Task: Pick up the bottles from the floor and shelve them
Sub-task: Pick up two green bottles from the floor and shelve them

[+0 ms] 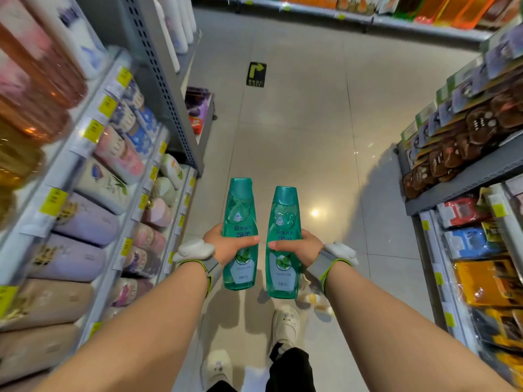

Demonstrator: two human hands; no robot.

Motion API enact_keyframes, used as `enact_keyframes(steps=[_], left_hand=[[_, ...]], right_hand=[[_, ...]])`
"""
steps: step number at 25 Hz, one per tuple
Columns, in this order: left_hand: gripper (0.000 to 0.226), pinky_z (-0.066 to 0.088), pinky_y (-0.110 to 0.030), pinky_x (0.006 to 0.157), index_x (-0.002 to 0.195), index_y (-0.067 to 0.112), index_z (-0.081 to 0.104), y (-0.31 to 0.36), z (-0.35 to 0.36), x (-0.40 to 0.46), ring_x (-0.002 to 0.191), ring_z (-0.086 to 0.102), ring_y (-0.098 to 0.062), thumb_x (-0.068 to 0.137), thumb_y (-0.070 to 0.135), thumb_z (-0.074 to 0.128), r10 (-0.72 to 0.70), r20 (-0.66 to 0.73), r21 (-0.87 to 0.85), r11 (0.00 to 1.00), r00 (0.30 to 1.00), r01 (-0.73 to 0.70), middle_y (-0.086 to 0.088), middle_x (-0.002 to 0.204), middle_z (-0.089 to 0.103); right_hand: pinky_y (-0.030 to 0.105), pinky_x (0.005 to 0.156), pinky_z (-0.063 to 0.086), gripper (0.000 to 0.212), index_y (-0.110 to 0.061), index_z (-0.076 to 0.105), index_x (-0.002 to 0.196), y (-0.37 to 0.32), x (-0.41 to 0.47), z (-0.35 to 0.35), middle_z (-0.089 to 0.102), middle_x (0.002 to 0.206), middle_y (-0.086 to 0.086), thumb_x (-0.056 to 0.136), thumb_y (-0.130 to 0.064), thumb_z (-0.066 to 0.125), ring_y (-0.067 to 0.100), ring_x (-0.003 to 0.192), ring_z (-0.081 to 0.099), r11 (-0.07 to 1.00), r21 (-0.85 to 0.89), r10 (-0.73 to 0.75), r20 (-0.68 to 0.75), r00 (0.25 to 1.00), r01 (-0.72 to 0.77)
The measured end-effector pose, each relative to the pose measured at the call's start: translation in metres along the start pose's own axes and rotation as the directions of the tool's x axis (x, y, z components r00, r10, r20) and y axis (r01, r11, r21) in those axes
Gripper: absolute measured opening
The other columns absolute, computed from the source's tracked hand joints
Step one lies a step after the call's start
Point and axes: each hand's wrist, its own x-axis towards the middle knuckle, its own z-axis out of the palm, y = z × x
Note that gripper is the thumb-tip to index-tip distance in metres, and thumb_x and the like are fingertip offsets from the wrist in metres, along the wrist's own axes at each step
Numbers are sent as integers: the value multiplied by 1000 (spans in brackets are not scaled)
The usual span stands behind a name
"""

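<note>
Two green bottles are in my grasp, one per hand. My left hand wraps the left bottle around its middle, thumb across the label; my right hand clasps the right bottle the same way. Both stand upright, caps far, apart from each other, above the tiled floor. Stocked shelves run along the left, more racks on the right.

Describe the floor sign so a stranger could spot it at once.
Look down the grey tiled aisle floor between the two shelf rows, beyond the two green bottles. The floor sign lies flat there: a small dark rectangle with a yellow-green arrow bending right, the only marking on the tiles.
</note>
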Motion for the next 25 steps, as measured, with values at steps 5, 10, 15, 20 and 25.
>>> enact_keyframes(steps=[5,10,15,20,25], left_hand=[[32,56,-41,86,77,28,61,44,-40,-40,89,68,-27,64,15,87,117,-33,42,992,993,-116,-5,95,69],[30,54,-44,92,87,26,69,91,-79,-79,95,69,-27,64,20,88,246,-6,92,965,969,-245,-6,104,73],[28,54,-44,91,80,32,66,128,-115,-120,92,69,-25,65,20,87,361,-78,61,932,929,-357,-2,98,73],[26,52,-39,88,79,33,60,159,-145,-156,92,65,-25,73,19,82,457,-162,83,889,874,-450,2,92,68],[26,53,-44,90,78,35,62,184,-168,-192,97,67,-28,71,23,84,517,-349,101,850,782,-517,2,93,69]], right_hand=[[51,85,55,33,-10,72,87,-51,-41,38,74,92,15,56,-9,85,37,88,69,991,-99,-90,1,996,90],[53,87,54,48,-8,70,94,-110,-80,72,74,95,15,48,-5,84,37,90,69,972,-129,-194,26,981,196],[50,86,55,53,-6,65,107,-163,-103,109,72,97,13,58,5,83,33,90,69,926,-175,-325,73,943,333],[42,81,56,49,-12,63,102,-207,-116,144,72,92,6,59,4,83,25,83,69,870,-207,-415,186,891,448],[31,63,53,42,-14,59,98,-263,-136,171,69,89,4,66,6,78,20,77,67,781,-218,-485,378,788,585]])
